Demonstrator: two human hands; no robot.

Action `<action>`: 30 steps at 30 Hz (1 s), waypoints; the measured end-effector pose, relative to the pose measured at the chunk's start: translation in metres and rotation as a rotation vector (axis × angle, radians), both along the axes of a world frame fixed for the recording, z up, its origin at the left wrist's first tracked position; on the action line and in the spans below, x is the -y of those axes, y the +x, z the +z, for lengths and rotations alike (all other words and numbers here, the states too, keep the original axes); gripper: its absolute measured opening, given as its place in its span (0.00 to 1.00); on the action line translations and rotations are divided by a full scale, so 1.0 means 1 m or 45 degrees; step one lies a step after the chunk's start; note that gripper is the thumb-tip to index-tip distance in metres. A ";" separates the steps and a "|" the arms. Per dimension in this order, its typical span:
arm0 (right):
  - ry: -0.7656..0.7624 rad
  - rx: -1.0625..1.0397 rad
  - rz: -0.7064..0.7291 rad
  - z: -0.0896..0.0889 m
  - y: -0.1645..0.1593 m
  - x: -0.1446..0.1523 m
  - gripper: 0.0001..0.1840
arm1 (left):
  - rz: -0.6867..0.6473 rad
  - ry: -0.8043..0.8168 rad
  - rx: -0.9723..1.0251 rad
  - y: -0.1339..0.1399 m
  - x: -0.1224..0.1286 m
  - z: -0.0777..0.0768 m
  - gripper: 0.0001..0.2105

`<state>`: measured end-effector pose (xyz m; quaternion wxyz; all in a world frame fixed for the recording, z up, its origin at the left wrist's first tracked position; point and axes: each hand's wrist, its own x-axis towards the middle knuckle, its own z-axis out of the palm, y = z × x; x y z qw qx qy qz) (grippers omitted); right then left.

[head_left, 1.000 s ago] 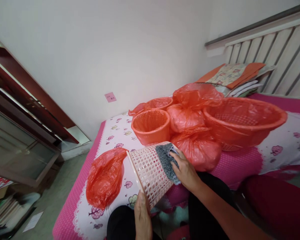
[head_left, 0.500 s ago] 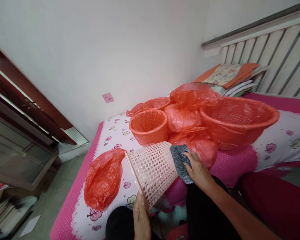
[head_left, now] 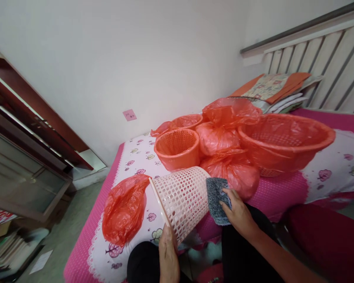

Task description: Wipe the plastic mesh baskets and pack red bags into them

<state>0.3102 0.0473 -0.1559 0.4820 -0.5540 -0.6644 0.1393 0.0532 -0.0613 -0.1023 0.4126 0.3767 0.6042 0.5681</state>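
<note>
Over the bed [head_left: 84, 245], left hand [head_left: 168, 251] grips basket [head_left: 181, 196] at its seven o'clock, apparently for steadiness, while right hand [head_left: 238, 212] holds cloth [head_left: 216, 199] at three.

Across the middle of the frame runs the bed [head_left: 147, 159]. At lower centre the wastebasket [head_left: 181, 196] lies tipped sideways, left hand [head_left: 168, 255] at its rim, the cloth [head_left: 216, 200] in the right hand [head_left: 238, 214] just right of its base. An open plastic bag [head_left: 124, 212] lies to its left. Behind stands a small basket [head_left: 178, 160]; rightward come tied bags [head_left: 220, 139], then a wide basket [head_left: 286, 159]. Folded bedding [head_left: 271, 86] sits upper right.
</note>
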 end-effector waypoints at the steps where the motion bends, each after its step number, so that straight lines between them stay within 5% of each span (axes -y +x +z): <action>1: -0.005 -0.002 -0.002 0.000 0.000 0.000 0.17 | -0.018 -0.001 -0.004 -0.001 0.001 0.001 0.37; 6: -0.001 -0.008 0.022 0.002 0.002 0.002 0.17 | 0.149 -0.103 -0.032 -0.011 -0.003 0.006 0.39; 13: -0.033 -0.106 0.032 0.006 0.003 0.005 0.18 | -0.125 0.069 0.282 -0.008 -0.032 0.049 0.35; 16: -0.038 -0.169 0.043 0.014 0.005 0.006 0.18 | -0.211 0.047 0.361 -0.005 -0.030 0.056 0.33; 23: -0.095 -0.200 0.200 0.051 -0.012 0.018 0.20 | -0.314 -0.048 0.459 -0.005 -0.006 0.049 0.35; 30: -0.113 -0.086 0.531 0.097 -0.041 0.034 0.25 | -0.532 -0.071 0.501 -0.012 -0.005 0.058 0.37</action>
